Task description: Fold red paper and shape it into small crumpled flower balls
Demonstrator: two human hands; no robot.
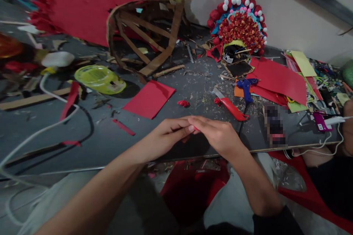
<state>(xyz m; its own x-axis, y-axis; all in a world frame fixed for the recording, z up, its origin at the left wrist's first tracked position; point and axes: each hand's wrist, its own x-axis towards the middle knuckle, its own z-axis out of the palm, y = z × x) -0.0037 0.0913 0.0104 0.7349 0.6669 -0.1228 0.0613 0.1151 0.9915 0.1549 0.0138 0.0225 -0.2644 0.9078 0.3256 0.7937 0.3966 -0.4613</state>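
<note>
My left hand [171, 132] and my right hand [220, 134] meet above the table's front edge, fingertips pressed together. A small bit of red paper [195, 128] shows between them, mostly hidden by the fingers. Just beyond my hands lie two crumpled red pieces [183, 103], one close to the blade of a red-handled utility knife [231, 108]. To the left of them is a flat red sheet [150, 99], and a narrow red strip [124, 127] rests nearer to my left forearm.
A blue glue gun [247, 89] lies beside larger red sheets [278, 79]. Behind stand a cardboard frame [157, 55] and a decorated red headpiece [239, 25]. A yellow-green tape dispenser [99, 79] and white cable [41, 128] are at left. Another person's arm [348, 125] is at far right.
</note>
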